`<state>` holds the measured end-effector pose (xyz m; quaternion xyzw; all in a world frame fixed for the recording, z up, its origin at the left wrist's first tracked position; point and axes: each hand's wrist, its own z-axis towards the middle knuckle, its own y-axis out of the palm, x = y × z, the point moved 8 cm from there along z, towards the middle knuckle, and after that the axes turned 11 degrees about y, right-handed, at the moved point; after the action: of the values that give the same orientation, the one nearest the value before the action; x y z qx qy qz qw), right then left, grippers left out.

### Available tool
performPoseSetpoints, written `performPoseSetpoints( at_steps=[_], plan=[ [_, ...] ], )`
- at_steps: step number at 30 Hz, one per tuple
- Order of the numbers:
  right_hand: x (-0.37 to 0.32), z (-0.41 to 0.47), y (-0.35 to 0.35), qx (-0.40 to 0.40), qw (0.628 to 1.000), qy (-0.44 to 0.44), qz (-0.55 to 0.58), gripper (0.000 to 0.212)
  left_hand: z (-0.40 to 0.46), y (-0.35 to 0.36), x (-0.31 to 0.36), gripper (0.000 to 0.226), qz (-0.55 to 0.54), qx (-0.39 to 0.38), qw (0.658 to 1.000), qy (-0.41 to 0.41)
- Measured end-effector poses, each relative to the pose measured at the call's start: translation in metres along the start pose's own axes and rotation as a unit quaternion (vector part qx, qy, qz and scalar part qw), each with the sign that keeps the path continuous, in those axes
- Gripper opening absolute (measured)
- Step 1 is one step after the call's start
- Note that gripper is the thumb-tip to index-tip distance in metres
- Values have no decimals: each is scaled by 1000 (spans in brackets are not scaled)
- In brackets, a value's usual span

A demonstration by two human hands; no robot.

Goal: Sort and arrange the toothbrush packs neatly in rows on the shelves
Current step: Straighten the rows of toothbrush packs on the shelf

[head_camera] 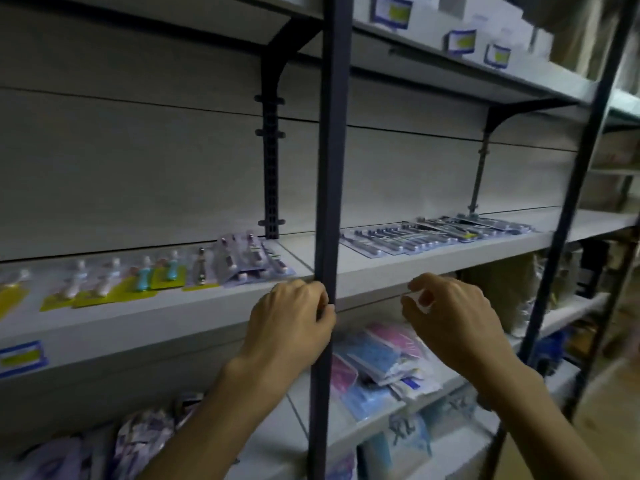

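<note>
Gripping the dark post (327, 168) with the left hand (294, 320), right hand (450, 317) loosely curled and empty, nearer the toothbrush packs (433, 235) lying far-right, long axes running left-right.

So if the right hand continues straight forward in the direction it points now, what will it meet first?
Most likely the front edge of the middle shelf, just ahead of the right hand. The fingers are loosely curled and hold nothing. The dark toothbrush packs lie further back on the shelf; depth is hard to judge.
</note>
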<state>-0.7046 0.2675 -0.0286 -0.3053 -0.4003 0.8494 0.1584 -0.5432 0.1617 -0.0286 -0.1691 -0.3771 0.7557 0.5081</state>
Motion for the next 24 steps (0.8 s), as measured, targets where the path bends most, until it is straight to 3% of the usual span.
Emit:
performPoseSetpoints(
  at_steps=[13, 24],
  plan=[
    [135, 63, -6, 1, 1000, 21, -7, 28, 82, 101, 89, 21, -17, -54, 998, 28],
    [224, 187, 7, 7, 999, 36, -34, 27, 209, 191, 119, 22, -45, -28, 998, 20]
  ],
)
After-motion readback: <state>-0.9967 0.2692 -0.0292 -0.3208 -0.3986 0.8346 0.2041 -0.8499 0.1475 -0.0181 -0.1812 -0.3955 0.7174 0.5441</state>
